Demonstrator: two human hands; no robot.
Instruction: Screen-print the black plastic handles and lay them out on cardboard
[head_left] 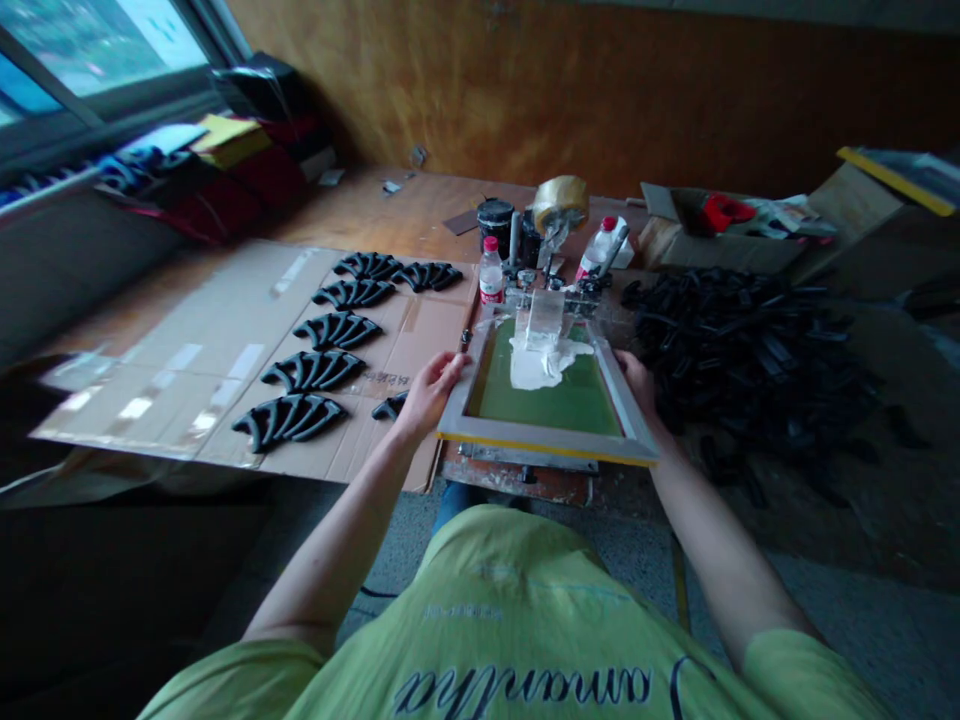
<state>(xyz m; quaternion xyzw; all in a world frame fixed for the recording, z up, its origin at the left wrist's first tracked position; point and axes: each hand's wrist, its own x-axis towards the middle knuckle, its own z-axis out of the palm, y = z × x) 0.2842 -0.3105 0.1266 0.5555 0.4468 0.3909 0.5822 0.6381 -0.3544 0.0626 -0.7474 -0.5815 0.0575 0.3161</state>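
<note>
A screen-printing frame (459,400) with green mesh (547,402) lies in front of me, its near edge yellow. White ink (536,368) is spread on the mesh, and a clear squeegee-like block (545,318) stands at its far end. My left hand (433,392) is closed on the frame's left side, thumb on top. On the right side, my right hand (636,382) grips the frame, its fingers partly hidden. Close to my left hand, a black curved part (390,405) rests on the cardboard.
Rows of black curved parts (315,370) lie on flat cardboard (202,330) to the left. A heap of black parts (750,360) covers the right side. Behind the frame stand bottles (491,272), a tape roll (561,204) and a dark tub (495,217). An open box (697,243) sits back right.
</note>
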